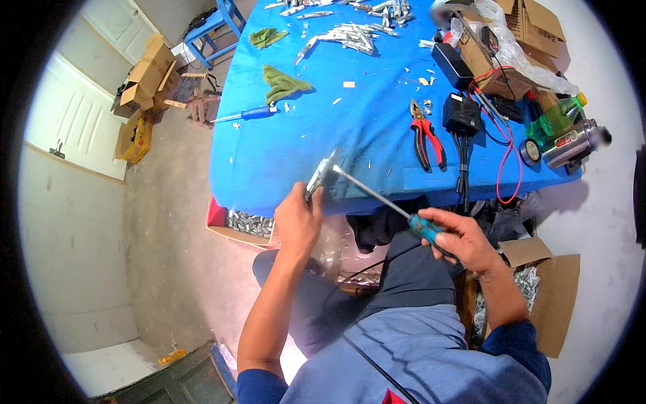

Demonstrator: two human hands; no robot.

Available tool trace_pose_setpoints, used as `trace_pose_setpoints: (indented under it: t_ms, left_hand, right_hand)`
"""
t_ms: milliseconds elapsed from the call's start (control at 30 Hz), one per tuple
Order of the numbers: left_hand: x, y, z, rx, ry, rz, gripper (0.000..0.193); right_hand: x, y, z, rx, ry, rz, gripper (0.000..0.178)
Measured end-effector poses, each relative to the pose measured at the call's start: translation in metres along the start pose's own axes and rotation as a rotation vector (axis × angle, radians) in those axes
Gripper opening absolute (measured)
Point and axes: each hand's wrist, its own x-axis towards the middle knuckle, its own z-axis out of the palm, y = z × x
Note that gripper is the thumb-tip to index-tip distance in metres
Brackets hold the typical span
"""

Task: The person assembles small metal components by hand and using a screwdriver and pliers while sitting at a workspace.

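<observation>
Near the front edge of the blue-covered table (269, 172), my left hand (300, 214) is closed around a small silvery metal piece (321, 174), which tilts up and to the right. My right hand (456, 237) grips the teal handle of a screwdriver (377, 194). Its long shaft runs up and left, and the tip lies close beside the metal piece; whether they touch I cannot tell. Pliers with red and black handles (425, 138) lie to the right on the cloth. A blue-handled screwdriver (250, 114) rests at the left.
Silvery metal pieces (350, 37) are heaped at the far side. Green cloths (282, 84) lie on the left. Black adapters (461, 113), red cable (506, 161), a steel flask (568, 145) and a cardboard box (486, 64) crowd the right. Open boxes of metal parts (250, 223) stand below the table.
</observation>
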Motion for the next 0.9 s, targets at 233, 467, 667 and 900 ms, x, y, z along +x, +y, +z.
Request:
trace_pose_setpoints:
  t_ms: [233, 467, 667, 900]
  left_hand:
    - [-0.003, -0.003, 0.008, -0.009, 0.055, 0.032, 0.027]
    - [-0.005, -0.006, 0.012, -0.016, 0.123, 0.054, 0.025]
    - [-0.008, -0.007, 0.015, 0.003, 0.142, 0.079, 0.023]
    - [-0.009, -0.006, 0.015, 0.005, 0.147, 0.091, 0.023]
  right_hand:
    - [0.007, 0.011, 0.01, 0.132, -0.018, 0.044, 0.048]
    - [0.019, 0.016, 0.015, 0.238, -0.017, 0.066, 0.049]
    - [0.022, 0.022, 0.008, 0.438, -0.034, 0.148, 0.049]
    - [0.028, 0.034, 0.0, 0.652, -0.123, 0.166, 0.049]
